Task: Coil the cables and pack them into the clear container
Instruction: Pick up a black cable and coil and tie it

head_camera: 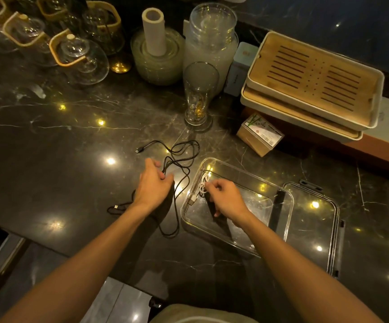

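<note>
A black cable (pixel 179 157) lies in loose loops on the dark marble counter, one plug at the far left and another near the front edge. My left hand (pixel 153 185) pinches a strand of it beside the loops. The clear container (pixel 279 190) stands open to the right of the black cable. A coiled white cable (pixel 203 186) lies in its left end, plug pointing toward me. My right hand (pixel 226 197) is over the container with its fingers curled on the white coil.
The container's clear lid (pixel 314 224) lies flat to its right. A tall glass (pixel 199 96) stands behind the cables. Stacked bamboo trays (pixel 312 82) and a small box (pixel 259 135) sit at the back right. Glass teapots (pixel 79 57) crowd the back left.
</note>
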Tool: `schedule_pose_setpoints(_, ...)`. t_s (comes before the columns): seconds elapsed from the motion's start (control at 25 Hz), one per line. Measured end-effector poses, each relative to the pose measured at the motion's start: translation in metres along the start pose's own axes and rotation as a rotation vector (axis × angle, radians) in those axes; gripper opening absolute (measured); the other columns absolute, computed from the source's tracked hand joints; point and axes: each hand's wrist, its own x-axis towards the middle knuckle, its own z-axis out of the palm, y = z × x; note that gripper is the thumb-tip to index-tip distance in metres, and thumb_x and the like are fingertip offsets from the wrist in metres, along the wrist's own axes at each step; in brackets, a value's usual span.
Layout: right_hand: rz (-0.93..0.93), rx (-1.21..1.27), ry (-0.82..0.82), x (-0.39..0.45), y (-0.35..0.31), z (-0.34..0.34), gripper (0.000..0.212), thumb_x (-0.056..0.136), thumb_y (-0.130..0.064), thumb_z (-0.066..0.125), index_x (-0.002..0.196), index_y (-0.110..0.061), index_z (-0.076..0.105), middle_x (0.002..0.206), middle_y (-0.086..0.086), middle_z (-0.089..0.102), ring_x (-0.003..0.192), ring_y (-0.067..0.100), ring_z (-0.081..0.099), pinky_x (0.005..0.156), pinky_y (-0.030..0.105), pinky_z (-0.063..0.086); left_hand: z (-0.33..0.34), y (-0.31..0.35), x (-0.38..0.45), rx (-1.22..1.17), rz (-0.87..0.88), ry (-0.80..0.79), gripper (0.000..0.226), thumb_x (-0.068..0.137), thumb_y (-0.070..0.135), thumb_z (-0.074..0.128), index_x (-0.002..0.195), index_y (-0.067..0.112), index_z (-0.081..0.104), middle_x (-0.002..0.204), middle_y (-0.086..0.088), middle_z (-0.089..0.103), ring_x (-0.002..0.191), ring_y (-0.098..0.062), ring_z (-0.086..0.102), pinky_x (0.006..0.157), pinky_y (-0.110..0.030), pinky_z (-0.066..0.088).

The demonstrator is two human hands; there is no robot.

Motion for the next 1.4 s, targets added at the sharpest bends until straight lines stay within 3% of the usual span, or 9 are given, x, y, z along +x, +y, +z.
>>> schedule_pose_setpoints(0.16,-0.063,-0.117,0.092,-0.007,-0.011,-0.015,0.025,0.105,-0.03,0.055,0.094,-0.011,0.066,0.077,0.016,0.07,0.053,0.022,0.063,0.054,0.046,0.061,-0.003,0.0,0.002,0.078,-0.011,-0.058,0.008,0.099,0.026,0.063,0.102,0.02,0.059,0.071,-0.004,0.064,0.068,-0.015,0.06,0.071,-0.035,0.051)
schedule_pose_setpoints(0.32,-0.321,-0.253,0.198,-0.019,-0.039,-0.021,0.016,0.104,-0.031,0.056,0.111,-0.021,0.066,0.086,-0.005,0.065,0.076,0.015,0.063,0.073,0.04,0.058,-0.008,-0.002,0.0,-0.011,0.027,-0.092,0.024,0.103,0.027,0.057,0.089,0.012,0.068,0.07,-0.009,0.062,0.067,-0.019,0.058,0.068,-0.035,0.049)
schedule_pose_setpoints(0.44,-0.579,-0.611,0.116,-0.016,-0.064,-0.012,0.033,0.101,-0.032,0.058,0.133,-0.028,0.061,0.108,-0.009,0.051,0.1,0.01,0.05,0.082,0.03,0.047,-0.015,-0.004,-0.003,-0.058,0.054,-0.136,0.02,0.102,0.031,0.058,0.091,0.021,0.071,0.079,-0.016,0.068,0.075,-0.033,0.065,0.078,-0.045,0.056)
schedule_pose_setpoints(0.6,-0.621,-0.957,-0.008,-0.005,-0.085,0.017,0.042,0.096,-0.033,0.06,0.138,-0.028,0.062,0.127,0.004,0.048,0.122,0.025,0.04,0.102,0.041,0.037,-0.028,-0.006,-0.008,-0.145,0.097,-0.107,0.017,0.099,0.034,0.062,0.089,0.026,0.073,0.085,-0.017,0.072,0.086,-0.036,0.069,0.083,-0.054,0.059)
schedule_pose_setpoints(0.8,-0.475,-1.294,-0.128,-0.001,-0.094,0.029,0.027,0.1,-0.033,0.059,0.122,-0.022,0.07,0.134,0.01,0.059,0.136,0.034,0.043,0.121,0.063,0.02,-0.042,-0.004,-0.009,-0.234,0.093,-0.067,0.017,0.101,0.028,0.06,0.098,0.019,0.073,0.091,-0.013,0.071,0.075,-0.015,0.066,0.065,-0.025,0.052)
schedule_pose_setpoints(0.92,-0.603,-0.964,-0.06,-0.003,-0.101,0.015,0.022,0.104,-0.03,0.053,0.114,-0.022,0.071,0.119,0.004,0.069,0.122,0.025,0.059,0.118,0.057,0.03,-0.047,-0.011,-0.005,-0.239,0.017,-0.001,0.019,0.101,0.028,0.058,0.096,0.017,0.073,0.086,-0.009,0.07,0.074,-0.014,0.065,0.064,-0.022,0.051)
schedule_pose_setpoints(1.0,-0.643,-0.618,0.053,-0.006,-0.111,-0.005,0.02,0.106,-0.029,0.052,0.109,-0.021,0.07,0.101,-0.003,0.072,0.095,0.012,0.066,0.093,0.037,0.05,-0.043,-0.017,-0.002,-0.236,-0.062,0.004,0.021,0.102,0.026,0.057,0.086,0.019,0.07,0.08,-0.007,0.068,0.07,-0.016,0.066,0.067,-0.03,0.052)
schedule_pose_setpoints(1.12,-0.603,-0.143,0.168,-0.019,-0.13,-0.042,0.019,0.106,-0.027,0.055,0.101,-0.017,0.07,0.088,-0.001,0.07,0.074,0.004,0.066,0.064,0.018,0.05,-0.032,-0.025,-0.001,-0.13,-0.12,-0.003,0.027,0.102,0.027,0.055,0.079,0.018,0.066,0.07,-0.004,0.066,0.068,-0.022,0.067,0.069,-0.035,0.052)
schedule_pose_setpoints(1.4,-0.668,0.488,0.246,-0.059,-0.155,-0.106,0.02,0.108,-0.02,0.051,0.102,-0.01,0.067,0.092,0.01,0.069,0.073,0.017,0.072,0.067,0.031,0.062,-0.031,-0.02,-0.001,0.051,-0.097,0.04,0.018,0.101,0.026,0.057,0.088,0.019,0.066,0.075,-0.006,0.069,0.075,-0.023,0.066,0.066,-0.033,0.048)
